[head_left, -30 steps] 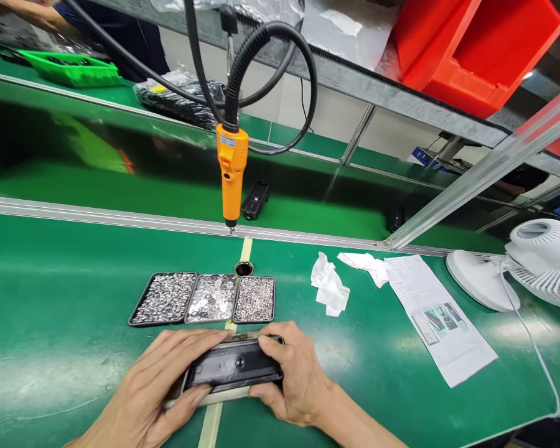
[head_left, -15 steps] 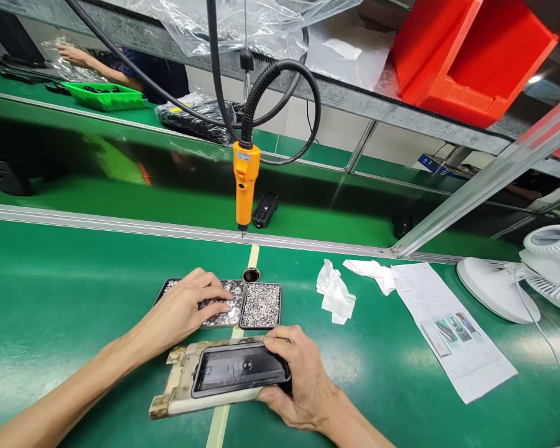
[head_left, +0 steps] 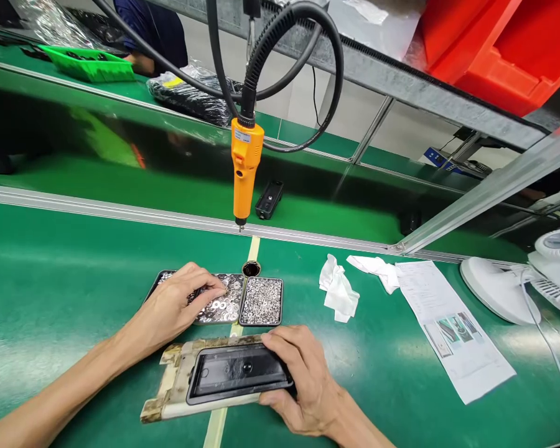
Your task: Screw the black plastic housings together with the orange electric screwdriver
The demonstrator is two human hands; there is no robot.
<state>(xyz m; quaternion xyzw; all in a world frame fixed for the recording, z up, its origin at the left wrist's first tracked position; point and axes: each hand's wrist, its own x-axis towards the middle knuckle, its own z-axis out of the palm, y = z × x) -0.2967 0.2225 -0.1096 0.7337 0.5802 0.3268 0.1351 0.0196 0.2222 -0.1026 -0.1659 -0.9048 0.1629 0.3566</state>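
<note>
My left hand is over a shallow tray of shiny washers, thumb and fingertips pressed together in a pinch; whatever is between them is too small to make out. Beside that tray stands a smaller tray of little metal parts. My right hand grips the right end of a black rectangular housing, thumb at the near side and fingers over the far side. The housing lies in a worn, cream-coloured fixture on the green bench.
An orange electric screwdriver hangs above the bench on a black cable. Behind it lies another black housing. Crumpled white wipes, a printed sheet and a white fan are at the right. A co-worker's sleeve shows across the bench.
My left fingers, spread apart over the washers before, have drawn together into a pinch. My right hand keeps its grip on the housing. The view has shifted slightly.
</note>
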